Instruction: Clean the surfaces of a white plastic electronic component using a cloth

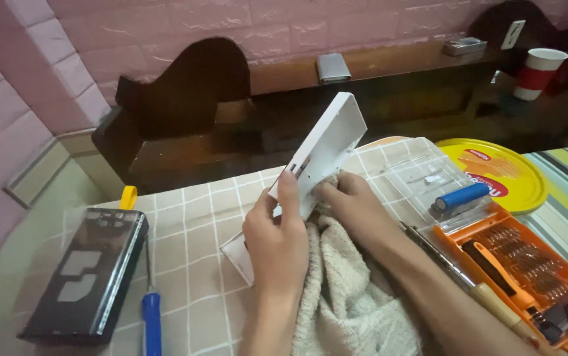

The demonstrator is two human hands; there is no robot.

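the left hand (277,240) and right hand (356,207) meet at the middle of the table (192,264), both on a tilted flat casing (320,155) that rises behind them. a towel (350,296) lies under the hands. left of them lie a rectangular frame (86,273) and, beside it, a screwdriver (151,320). to the right sits a bit kit (528,270), with a clear lid (422,178) and a round tray (501,171) behind it.

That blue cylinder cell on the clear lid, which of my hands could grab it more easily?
Probably the right hand: it pinches only the beige towel and lies nearer the blue cell. The left hand grips the white casing.
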